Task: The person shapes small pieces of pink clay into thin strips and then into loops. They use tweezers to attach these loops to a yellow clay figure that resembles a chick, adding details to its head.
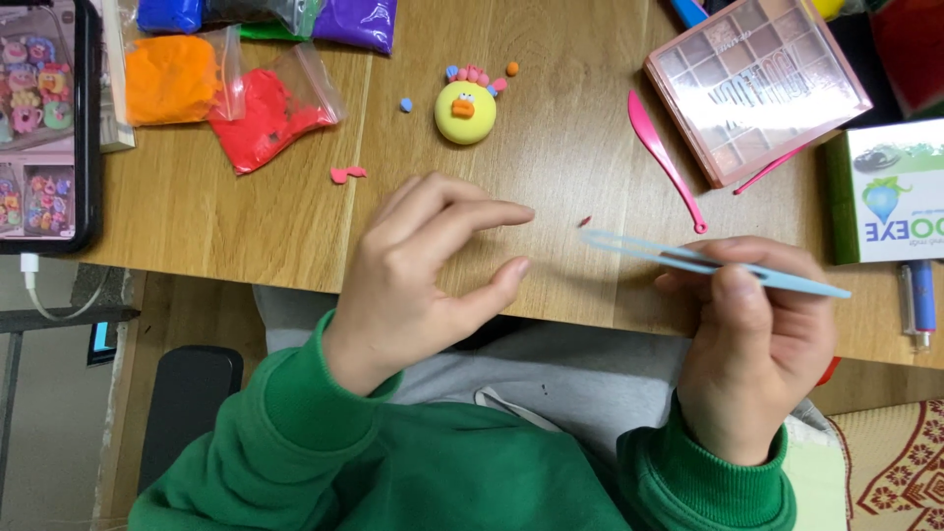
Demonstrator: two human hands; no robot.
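My right grip point(752, 295) pinches the pale-blue plastic tweezers point(703, 263), tips pointing left toward a tiny red clay speck point(585, 221); my left grip point(423, 265) hovers open, empty.

left hand point(413, 265) loose, right hand point(757, 334) pinched

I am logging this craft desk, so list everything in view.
Round yellow clay figure with orange beak: one, desk centre top.
Clear bags of clay: orange and red at upper left; blue and purple at top edge.
Small red clay scrap: one, below red bag.
Pink plastic sculpting tool: one, beside case.
Pink compartment case: one, upper right.
Green-and-white box: one, right edge.
Black phone: one, left edge.
Wooden desk: one.
Left hand: empty, fingers spread.
Right hand: grips light blue plastic tool.
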